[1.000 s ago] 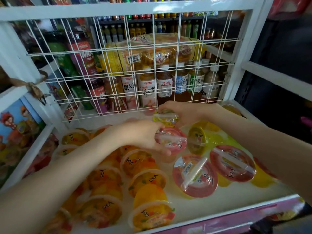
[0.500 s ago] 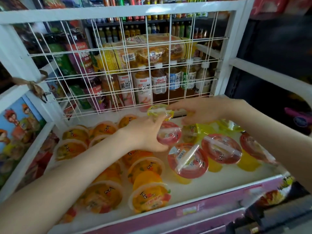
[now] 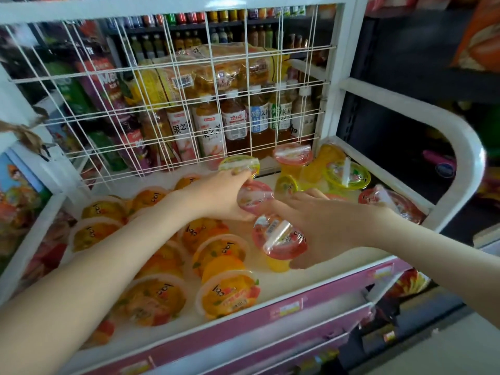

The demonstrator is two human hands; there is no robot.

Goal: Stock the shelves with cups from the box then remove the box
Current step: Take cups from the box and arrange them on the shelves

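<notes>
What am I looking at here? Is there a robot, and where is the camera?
There is no robot. These are a person's two bare hands, filmed by one wide-angle camera worn on the head and looking down. The person is filling a white shelf with fruit cups. Orange cups lie on its left side. Behind a wire grid stand bottles. The left hand holds the back red cup, with its fingertips on a green cup. The right hand grips the front red cup. No box is in view.
</notes>
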